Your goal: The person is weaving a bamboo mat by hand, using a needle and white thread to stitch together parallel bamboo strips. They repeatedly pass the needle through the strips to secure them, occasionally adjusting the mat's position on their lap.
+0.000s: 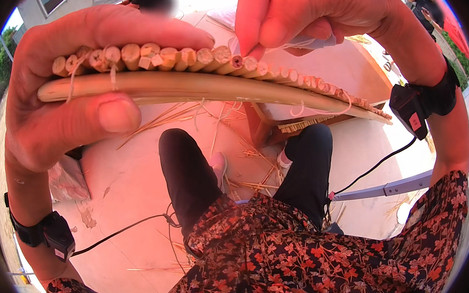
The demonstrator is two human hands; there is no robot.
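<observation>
one row of cut stalks (204, 58) plus curved strip (186, 89), up above pale floor (111, 255) | left hand (25, 108): clamped round left end | right hand (312, 8): fingertips pinched together by upper edge, cannot tell on what

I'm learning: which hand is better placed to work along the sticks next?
Probably the right hand, pinched beside the row of cut sticks; the left hand is occupied, clamping the row and long stick.
</observation>
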